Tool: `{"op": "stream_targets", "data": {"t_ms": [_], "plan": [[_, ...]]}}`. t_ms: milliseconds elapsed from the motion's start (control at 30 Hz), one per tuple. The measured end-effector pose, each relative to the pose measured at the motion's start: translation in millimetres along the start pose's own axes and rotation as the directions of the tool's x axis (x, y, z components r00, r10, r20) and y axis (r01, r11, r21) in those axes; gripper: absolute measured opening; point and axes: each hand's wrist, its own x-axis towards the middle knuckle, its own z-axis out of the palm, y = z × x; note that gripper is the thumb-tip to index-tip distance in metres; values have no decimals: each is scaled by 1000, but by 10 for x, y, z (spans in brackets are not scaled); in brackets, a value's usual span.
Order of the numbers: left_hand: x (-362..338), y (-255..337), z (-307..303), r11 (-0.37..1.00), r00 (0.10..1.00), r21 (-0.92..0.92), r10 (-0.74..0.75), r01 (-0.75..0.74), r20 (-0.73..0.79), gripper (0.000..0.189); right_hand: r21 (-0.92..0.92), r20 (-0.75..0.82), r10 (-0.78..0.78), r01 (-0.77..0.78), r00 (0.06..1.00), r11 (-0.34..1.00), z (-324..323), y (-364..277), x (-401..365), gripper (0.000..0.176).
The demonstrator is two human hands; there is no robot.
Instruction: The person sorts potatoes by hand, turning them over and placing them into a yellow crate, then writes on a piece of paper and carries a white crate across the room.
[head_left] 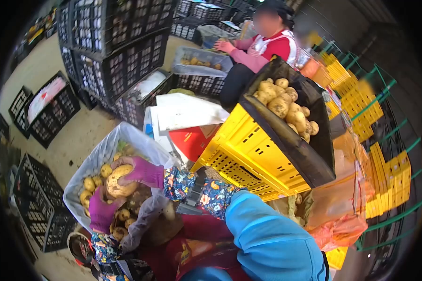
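Note:
A large pale potato [121, 181] sits in the grip of my right hand [143, 173], whose purple-gloved fingers curl over its upper side. Just below it, my left hand [104, 210], also in a purple glove, has its thumb and fingers apart, with the fingertips right by the potato's lower edge. Both hands are inside a crate lined with clear plastic [140, 136]. Smaller potatoes [89, 184] lie around them in the liner, some with soil on them. Part of the crate's contents is hidden behind my hands and the folded liner.
To the right stands a yellow crate [248, 145] with a dark liner, full of potatoes [286, 105]. White board pieces [190, 111] and a red box [192, 140] lie between the crates. Black crates [136, 56] are stacked ahead. A person [272, 47] sits beyond, by another lined crate [202, 61].

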Motion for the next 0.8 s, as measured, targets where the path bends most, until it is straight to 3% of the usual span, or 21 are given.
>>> {"op": "stream_targets", "data": {"t_ms": [33, 100, 167, 200, 233, 267, 300, 333, 367, 400, 433, 467, 500, 533, 567, 600, 633, 700, 733, 767, 800], "plan": [[64, -160, 1, 986, 993, -140, -75, 88, 95, 38, 86, -47, -33, 37, 998, 996, 3, -114, -16, 56], [138, -214, 68, 946, 990, -297, -142, 132, -12, 37, 249, -180, -213, 254, 960, 935, -26, -739, -312, 57], [95, -44, 41, 789, 966, -585, -257, 186, -38, 36, -56, -369, -540, 562, 757, 825, -19, -1506, -867, 63], [33, 273, -23, 619, 949, -759, -316, 202, -5, 36, -427, -436, -724, 585, 534, 690, -16, -1854, -1170, 65], [3, 538, -46, 414, 929, -889, -369, 198, 35, 37, -729, -407, -866, 468, 290, 500, -95, -2124, -1465, 62], [-19, 680, -31, 231, 879, -954, -473, 193, 63, 43, -879, -350, -935, 324, 63, 351, -104, -2322, -1697, 59], [58, 425, 33, 75, 879, -988, -469, 138, 87, 45, -981, -193, -979, 3, -71, 193, -265, -2469, -1891, 57], [32, 514, -52, 32, 894, -983, -421, 183, 153, 42, -979, -73, -992, -181, -98, 90, -486, -2557, -2016, 48], [74, 313, 59, 172, 927, -977, -372, 126, 54, 40, -555, 261, -958, -795, 116, -247, -540, -2610, -2161, 34], [21, 267, 49, 429, 939, -899, -335, 82, -74, 43, -569, 290, -928, -737, 234, -364, -616, -2632, -2167, 29], [-49, 328, 20, 726, 946, -687, -235, 17, -225, 46, -581, 320, -885, -668, 337, -465, -651, -2529, -1996, 26], [-90, 326, 0, 850, 939, -525, -151, -36, -308, 48, -964, 156, -924, -151, 348, -220, -548, -2284, -1660, 28], [-82, 312, -1, 783, 942, -621, -181, -36, -283, 51, -976, -102, -867, 119, 487, 182, -323, -1936, -1374, 34], [-5, 196, 57, 538, 955, -843, -245, -12, -170, 59, -941, -114, -724, 161, 680, 299, -89, -1608, -1065, 39], [43, 57, 146, 227, 968, -974, -248, 16, -42, 67, -890, -193, -476, 51, 858, 453, 271, -1279, -851, 51], [69, -162, 280, 588, 967, -796, -86, -144, -239, 63, -841, -64, -258, 87, 964, 533, 427, -942, -620, 65], [61, -169, 292, 782, 949, -584, 27, -215, -313, 56, -798, 137, -232, 246, 963, 550, 533, -579, -377, 72], [-10, 80, 134, 959, 900, -164, 148, -232, -410, 41, -867, 226, -307, 334, 925, 369, 689, 48, 3, 64], [-23, 234, 79, 982, 886, -1, 172, -191, -431, 34, -835, 208, -306, 332, 929, 439, 676, 175, 116, 59], [-24, 223, 71, 986, 893, -70, 106, -151, -438, 35, -803, 179, -320, 326, 930, 499, 620, 202, 190, 54], [-46, 187, 65, 935, 909, -352, -106, -47, -403, 37, -728, 108, -322, 295, 941, 619, 617, 92, 144, 51]]}}
